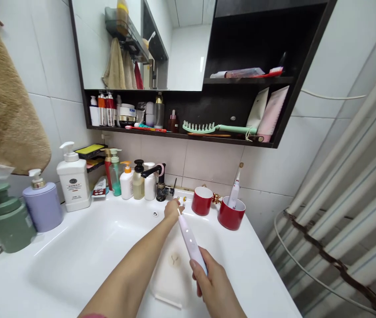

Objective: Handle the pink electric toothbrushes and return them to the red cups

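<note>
**Electric toothbrush (191,240) gripped over bathroom basin**

Slim, glossy white-and-lilac handle, thin pale tip up: 1 brush in use, held tilted above white basin (249,269). R hand (212,282) closed firmly round lower handle. L hand (172,208) at basin's back edge, fingers curled down, just beside brush tip & near black mixer tap (160,189); can't tell if it holds anything.

2 red cups (230,213) stand right of tap, apart from each other; nearer 1 holds a 2nd toothbrush (235,187), tilted. Left side of basin: 3 pump bottles, green (9,221), lilac (43,205) & large white (74,183). Behind basin, 5 more bottles (126,183) grouped left of tap. Above, dark mirror cabinet (283,88) w/ toiletries on shelves, incl. 1 mint-green hairbrush (199,128). Tan towel (5,97) hangs far left, striped shower curtain (340,185) far right.
</note>
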The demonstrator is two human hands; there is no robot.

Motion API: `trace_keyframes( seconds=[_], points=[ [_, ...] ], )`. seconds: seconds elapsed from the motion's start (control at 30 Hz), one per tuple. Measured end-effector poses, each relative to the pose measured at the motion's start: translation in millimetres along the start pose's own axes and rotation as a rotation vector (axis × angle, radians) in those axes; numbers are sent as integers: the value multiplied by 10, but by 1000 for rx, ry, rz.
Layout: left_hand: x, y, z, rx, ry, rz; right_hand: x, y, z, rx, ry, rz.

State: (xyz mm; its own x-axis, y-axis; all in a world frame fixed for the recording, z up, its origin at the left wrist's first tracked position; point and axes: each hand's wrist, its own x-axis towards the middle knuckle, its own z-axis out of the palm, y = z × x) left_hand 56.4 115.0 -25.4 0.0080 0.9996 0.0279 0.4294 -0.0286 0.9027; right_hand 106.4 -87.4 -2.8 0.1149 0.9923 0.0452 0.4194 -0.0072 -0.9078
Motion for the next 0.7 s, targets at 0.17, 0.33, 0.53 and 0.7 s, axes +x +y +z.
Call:
trace_keyframes(
  seconds=[0.17,0.33,0.53,0.7],
  points=[
    [252,116,193,35,21,105,45,95,34,-76,71,-60],
    [246,42,179,-7,28,151,43,160,72,-94,57,-65],
    [143,-89,-45,-144,58,42,3,104,92,-109,-6,-85],
    [-37,-56,-293,-418,-9,-141,7,82,65,-101,10,-75]
  ],
)
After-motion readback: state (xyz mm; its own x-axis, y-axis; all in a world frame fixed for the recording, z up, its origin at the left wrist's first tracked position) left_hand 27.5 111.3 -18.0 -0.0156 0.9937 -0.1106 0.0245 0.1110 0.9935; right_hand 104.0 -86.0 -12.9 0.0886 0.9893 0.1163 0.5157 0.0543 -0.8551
